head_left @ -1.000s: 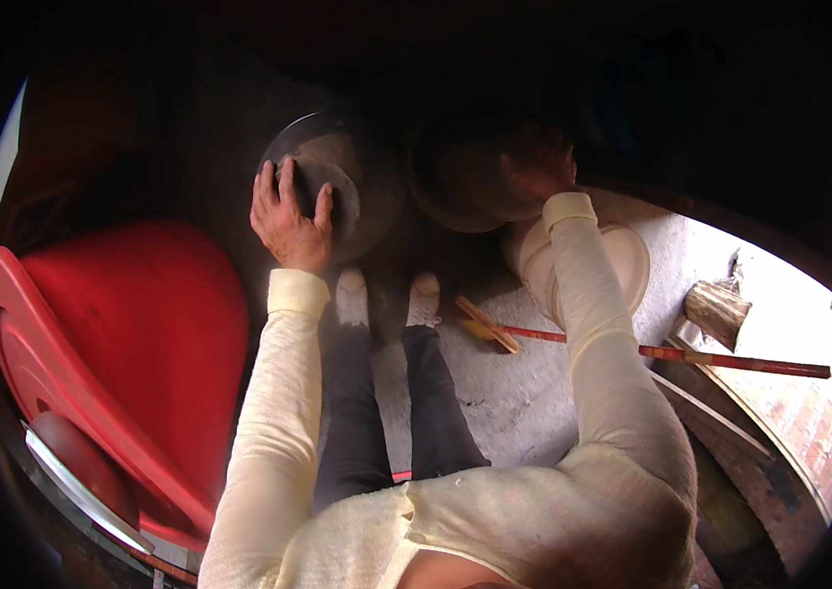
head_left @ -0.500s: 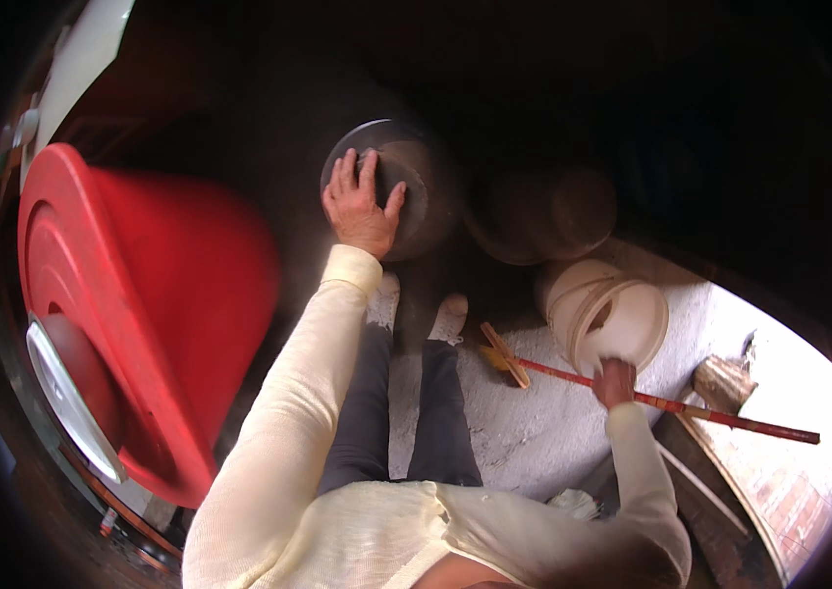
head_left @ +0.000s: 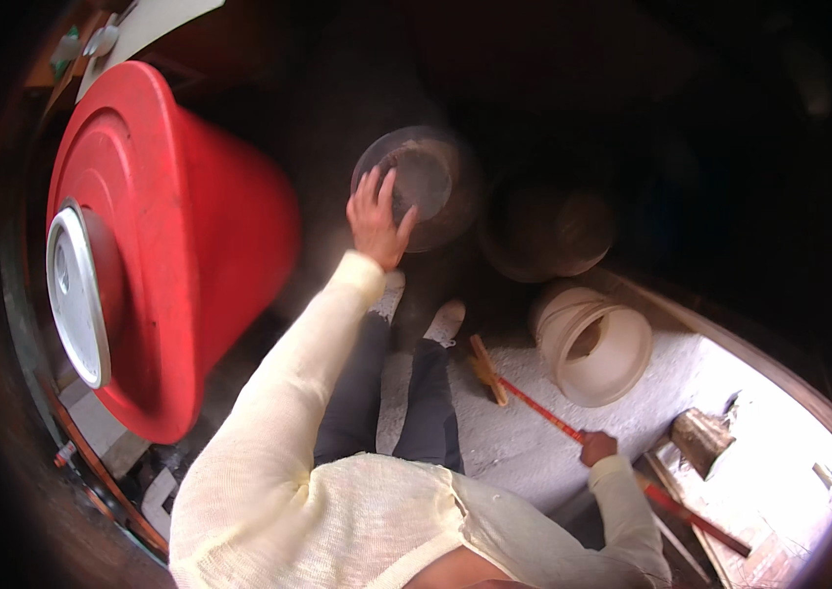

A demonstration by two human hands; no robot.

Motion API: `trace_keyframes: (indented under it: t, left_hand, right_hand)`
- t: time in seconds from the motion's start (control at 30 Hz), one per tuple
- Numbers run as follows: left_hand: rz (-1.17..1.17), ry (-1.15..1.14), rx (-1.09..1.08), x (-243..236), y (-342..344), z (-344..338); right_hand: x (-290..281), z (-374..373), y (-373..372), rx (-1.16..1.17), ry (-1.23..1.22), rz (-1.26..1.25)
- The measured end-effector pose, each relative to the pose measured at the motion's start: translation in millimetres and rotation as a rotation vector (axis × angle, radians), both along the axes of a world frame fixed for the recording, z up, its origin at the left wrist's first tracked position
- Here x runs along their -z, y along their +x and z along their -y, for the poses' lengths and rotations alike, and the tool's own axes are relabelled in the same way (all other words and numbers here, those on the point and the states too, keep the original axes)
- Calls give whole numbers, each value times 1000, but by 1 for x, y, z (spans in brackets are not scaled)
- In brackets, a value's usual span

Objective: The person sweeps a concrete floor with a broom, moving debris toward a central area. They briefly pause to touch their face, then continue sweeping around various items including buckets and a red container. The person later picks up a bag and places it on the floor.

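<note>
My left hand (head_left: 376, 218) rests on the rim of a round dark metal pan (head_left: 416, 185) that stands tilted on the floor ahead of my feet. My right hand (head_left: 596, 449) is down at my right side, closed around a long thin red stick (head_left: 543, 412) whose far end carries a small wooden brush head (head_left: 487, 369) lying on the pale floor. My legs in dark trousers and white shoes show between the two arms.
A large red plastic tub (head_left: 156, 245) with a white lid (head_left: 77, 294) on it fills the left. A dark round pot (head_left: 545, 231) sits right of the pan. A cream bucket (head_left: 594, 342) lies on its side. A wooden block (head_left: 698, 438) and planks lie at the lower right.
My right hand left the dark pot, dropped to my right side and took hold of the red stick. The view swung left, bringing more of the red tub in. My left hand stayed on the pan.
</note>
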State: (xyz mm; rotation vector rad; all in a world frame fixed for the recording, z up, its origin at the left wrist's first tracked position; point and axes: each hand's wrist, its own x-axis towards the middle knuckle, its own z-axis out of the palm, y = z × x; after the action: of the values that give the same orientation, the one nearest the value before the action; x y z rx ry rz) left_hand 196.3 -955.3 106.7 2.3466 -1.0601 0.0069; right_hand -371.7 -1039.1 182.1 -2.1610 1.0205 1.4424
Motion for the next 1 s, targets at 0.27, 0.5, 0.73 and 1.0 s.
trace_keyframes:
  t: [0.27, 0.5, 0.73, 1.0]
  left_hand:
    - [-276, 298, -89, -40, -97, -163]
    - [-447, 361, -155, -80, -146, -218]
    - [-503, 232, -224, -109, -130, -238]
    - [-691, 260, -584, -56, -103, -339]
  right_hand:
    - [-151, -12, 26, -112, -53, 301]
    - [-177, -26, 82, 8, 0, 549]
    - [-154, -48, 216, 108, 57, 838]
    - [-156, -14, 374, 163, 372, 995]
